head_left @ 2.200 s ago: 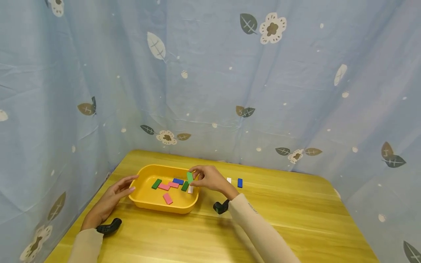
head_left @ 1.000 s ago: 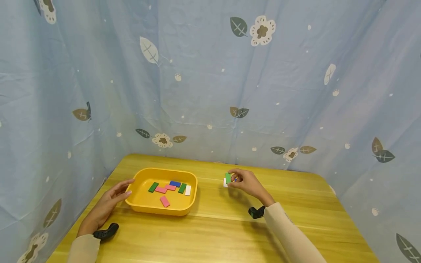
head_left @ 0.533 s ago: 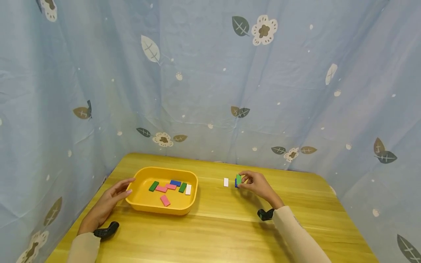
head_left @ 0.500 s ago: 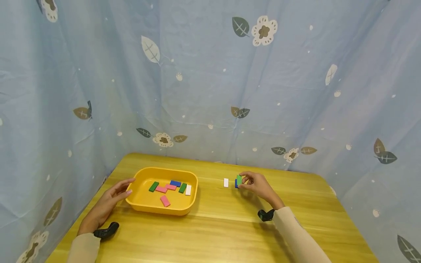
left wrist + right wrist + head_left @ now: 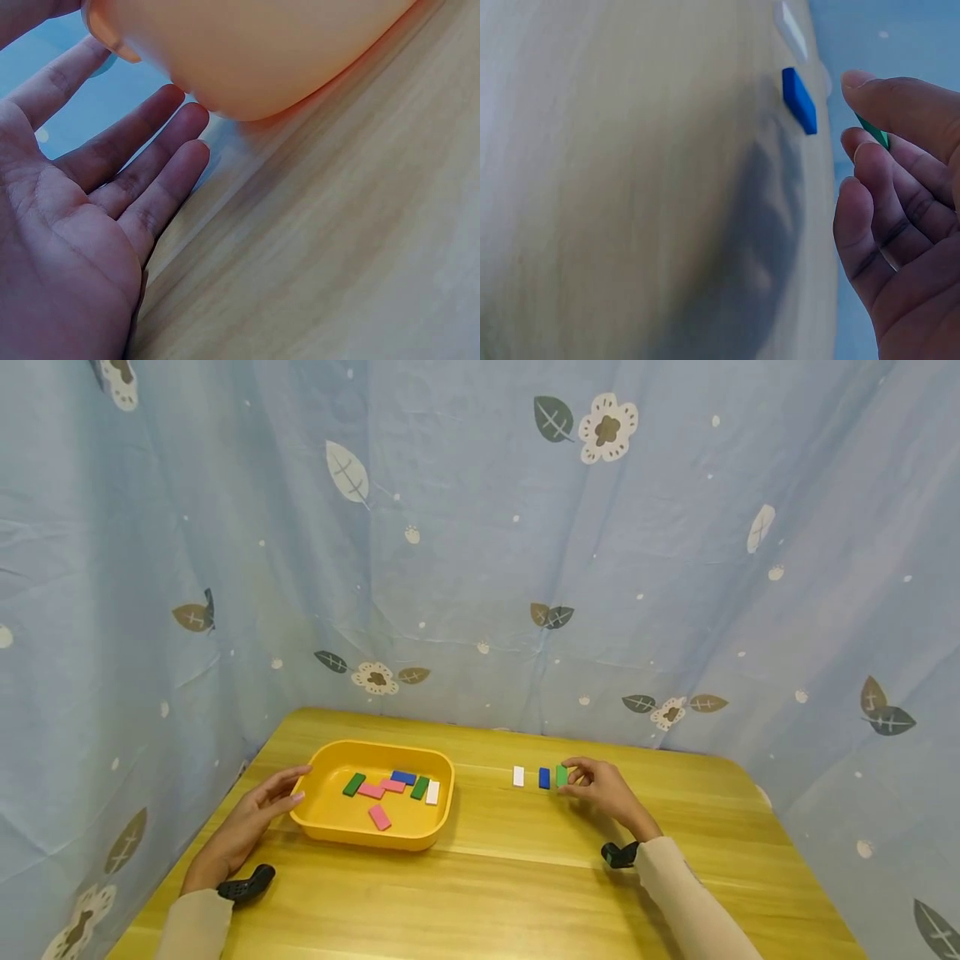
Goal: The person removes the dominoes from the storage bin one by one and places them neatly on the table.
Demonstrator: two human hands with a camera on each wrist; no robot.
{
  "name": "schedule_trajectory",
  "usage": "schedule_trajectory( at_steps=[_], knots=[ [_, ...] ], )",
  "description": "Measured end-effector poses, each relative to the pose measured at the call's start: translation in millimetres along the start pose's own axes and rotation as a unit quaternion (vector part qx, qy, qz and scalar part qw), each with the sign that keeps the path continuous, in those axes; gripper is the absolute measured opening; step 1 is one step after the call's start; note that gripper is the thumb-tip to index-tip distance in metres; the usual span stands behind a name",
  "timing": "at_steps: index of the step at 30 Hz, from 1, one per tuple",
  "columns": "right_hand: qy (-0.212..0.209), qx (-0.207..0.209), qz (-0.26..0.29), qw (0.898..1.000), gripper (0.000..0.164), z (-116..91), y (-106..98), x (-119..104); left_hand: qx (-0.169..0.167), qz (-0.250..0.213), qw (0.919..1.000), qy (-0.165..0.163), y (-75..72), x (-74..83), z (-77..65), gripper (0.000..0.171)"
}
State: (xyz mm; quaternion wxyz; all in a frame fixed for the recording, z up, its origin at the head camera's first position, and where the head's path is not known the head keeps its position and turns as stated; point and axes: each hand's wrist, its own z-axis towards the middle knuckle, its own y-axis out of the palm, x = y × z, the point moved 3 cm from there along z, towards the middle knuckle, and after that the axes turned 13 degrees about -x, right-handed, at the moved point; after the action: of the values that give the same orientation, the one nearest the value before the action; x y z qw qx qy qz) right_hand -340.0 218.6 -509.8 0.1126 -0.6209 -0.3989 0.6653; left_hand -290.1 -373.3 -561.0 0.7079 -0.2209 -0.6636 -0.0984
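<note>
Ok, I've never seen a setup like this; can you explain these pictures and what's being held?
There's no machine here: a person works with two bare hands. The head picture comes from a camera worn on the head, looking forward and down; the other two come from cameras worn on each wrist.

On the table stands a yellow tray, which looks orange from the left wrist. Inside lie three pink blocks, two dark green blocks, one blue and one white. To the tray's right lie a white block and a blue block.

The left hand, fingers extended, is at the tray's left end. The right hand pinches a light green block beside the blue one.
</note>
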Motion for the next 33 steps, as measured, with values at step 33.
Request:
schedule_trajectory(
  at_steps=[33],
  knots=[
    [0.036, -0.001, 0.001, 0.999, 0.046, 6, 1, 29, 0.000, 0.005, 1.0000, 0.004, -1.2, 1.9, 2.0, 0.055]
  ],
)
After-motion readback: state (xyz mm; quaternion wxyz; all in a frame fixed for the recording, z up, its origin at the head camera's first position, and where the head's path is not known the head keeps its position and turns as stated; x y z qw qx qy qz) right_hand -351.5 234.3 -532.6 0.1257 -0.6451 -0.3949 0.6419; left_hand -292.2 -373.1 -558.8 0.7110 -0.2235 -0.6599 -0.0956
